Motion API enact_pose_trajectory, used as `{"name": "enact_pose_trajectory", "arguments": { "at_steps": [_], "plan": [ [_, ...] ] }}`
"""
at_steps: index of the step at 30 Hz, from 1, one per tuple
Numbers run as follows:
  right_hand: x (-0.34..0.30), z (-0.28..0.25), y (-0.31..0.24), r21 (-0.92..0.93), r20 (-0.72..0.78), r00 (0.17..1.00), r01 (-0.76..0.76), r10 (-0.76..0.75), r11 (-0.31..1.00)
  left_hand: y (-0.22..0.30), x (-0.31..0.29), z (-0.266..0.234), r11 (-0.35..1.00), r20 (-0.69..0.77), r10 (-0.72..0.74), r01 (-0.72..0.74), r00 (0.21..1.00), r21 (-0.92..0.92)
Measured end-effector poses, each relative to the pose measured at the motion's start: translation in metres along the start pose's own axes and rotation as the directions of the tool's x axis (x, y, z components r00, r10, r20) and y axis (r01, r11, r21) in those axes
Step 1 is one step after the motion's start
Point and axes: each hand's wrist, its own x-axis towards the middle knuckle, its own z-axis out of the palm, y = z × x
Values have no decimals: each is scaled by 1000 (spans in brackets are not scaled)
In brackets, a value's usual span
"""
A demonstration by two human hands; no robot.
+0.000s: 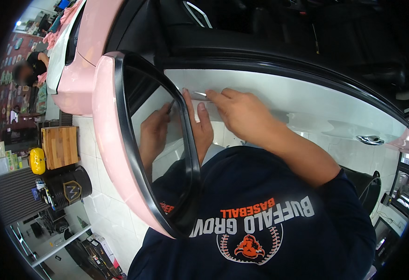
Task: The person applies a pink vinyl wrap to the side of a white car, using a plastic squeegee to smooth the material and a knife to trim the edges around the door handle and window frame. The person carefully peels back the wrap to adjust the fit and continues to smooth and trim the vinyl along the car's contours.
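My right hand [239, 112] is closed round a slim silver tool with a pointed end [199, 94], too small to tell its exact kind. Its tip points left, close to the upper front part of the white-silver car door [302, 100]. My left hand [202, 128] lies against the same door just left of the tool, fingers stretched out; the side mirror hides part of it. That mirror has a pink housing [105, 135] with a black rim, and its glass [160, 140] reflects a hand.
The pink front fender [81, 77] is at upper left. Above the door runs the black window sill [270, 65]. A chrome door handle [370, 140] is at right. Beyond the mirror stand a wooden box [60, 147], a yellow container [37, 161] and a black drum [71, 186]. Another person [36, 67] is far left.
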Motion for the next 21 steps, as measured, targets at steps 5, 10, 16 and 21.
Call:
{"name": "enact_pose_trajectory", "arguments": {
  "at_steps": [5,10,16,21],
  "plan": [
    [-5,26,1,61,78,997,-30,25,998,39,8,-5,996,188,27,-42,982,75],
    [-18,28,-6,186,198,979,-83,45,979,40,-5,-4,998,325,29,-47,945,47],
    [-64,42,17,265,482,876,-116,-28,957,33,-40,-22,991,586,-84,6,806,134],
    [-102,64,37,254,541,841,-151,-11,955,20,-61,-29,992,675,-90,4,733,127]
  ]
}}
